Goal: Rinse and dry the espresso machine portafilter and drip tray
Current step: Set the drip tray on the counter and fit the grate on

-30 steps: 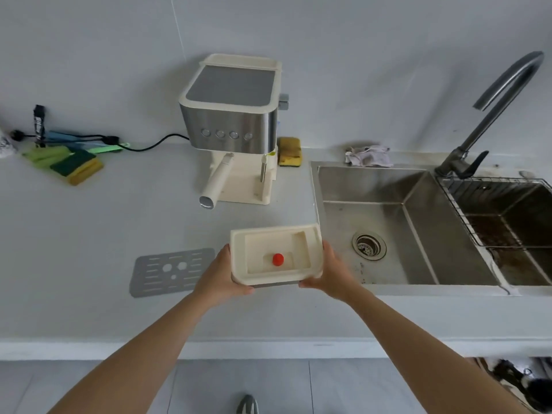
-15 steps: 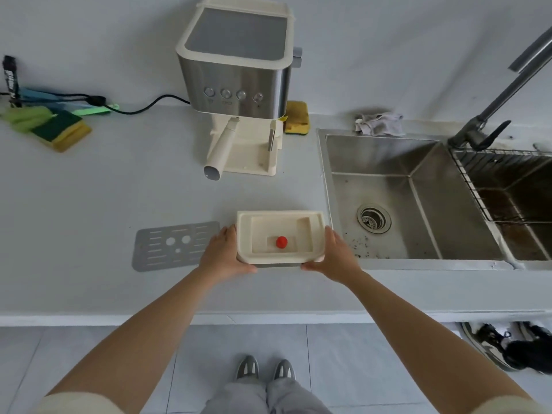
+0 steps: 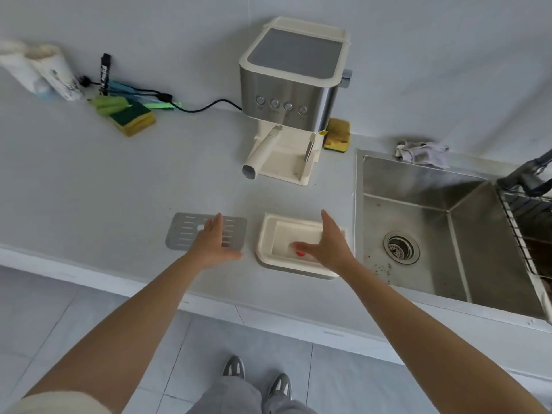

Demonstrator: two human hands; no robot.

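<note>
The cream drip tray (image 3: 279, 234) rests on the grey counter (image 3: 89, 180) near its front edge, with a small red float partly showing inside. My right hand (image 3: 327, 243) hovers over the tray with fingers straight, holding nothing. My left hand (image 3: 213, 242) is spread flat above the metal grate (image 3: 185, 231), which lies left of the tray. The espresso machine (image 3: 291, 94) stands behind, and the cream portafilter handle (image 3: 261, 156) sticks out from under its front.
A steel sink (image 3: 418, 228) with a drain lies right of the tray, a dark faucet (image 3: 528, 174) and wire rack beyond it. A crumpled cloth (image 3: 421, 152) sits behind the sink. Sponges (image 3: 131, 118) and a black cord lie at the back left; another sponge (image 3: 337, 134) is beside the machine.
Both hands have let go of the drip tray, which now sits on the counter. The left hand has moved left over the grate; the right hand hovers above the tray.
</note>
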